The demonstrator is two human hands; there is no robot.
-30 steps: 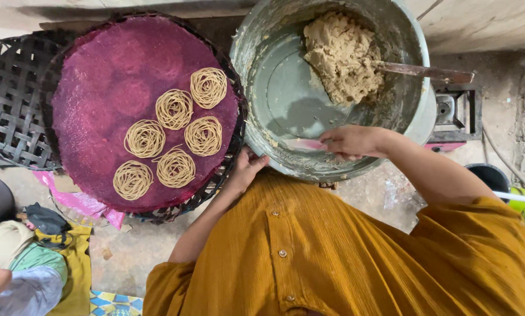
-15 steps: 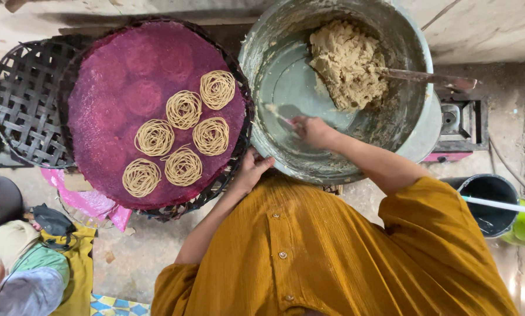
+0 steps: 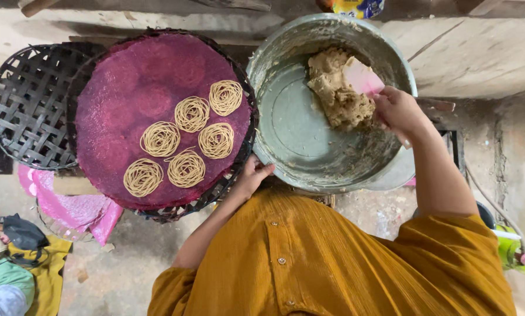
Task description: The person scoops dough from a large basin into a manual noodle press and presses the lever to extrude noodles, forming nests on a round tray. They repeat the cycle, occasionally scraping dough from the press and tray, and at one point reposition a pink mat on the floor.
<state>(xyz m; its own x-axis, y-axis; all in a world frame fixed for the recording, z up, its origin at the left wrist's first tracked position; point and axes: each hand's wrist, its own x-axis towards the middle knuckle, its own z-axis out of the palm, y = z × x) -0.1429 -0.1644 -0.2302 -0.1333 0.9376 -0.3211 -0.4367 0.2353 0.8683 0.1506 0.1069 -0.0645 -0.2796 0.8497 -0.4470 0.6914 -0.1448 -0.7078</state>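
Metal basin (image 3: 297, 146), dough (image 3: 338, 96), right hand (image 3: 398, 110)

A round tray covered in magenta cloth (image 3: 122, 99) lies at the left, resting on a dark woven basket whose rim (image 3: 216, 193) shows along its near edge. Six coils of thin pale noodle strands (image 3: 186, 137) lie on the cloth, close together, some touching. Farther left, an empty black woven basket (image 3: 26, 111) is partly tucked under the tray. Near the left corner, crumpled pink plastic (image 3: 75, 210) lies on the gritty floor (image 3: 128, 257), beside a yellow cloth with a small black bag (image 3: 20, 234) on it. A lime-green object (image 3: 517, 254) shows at the right edge.
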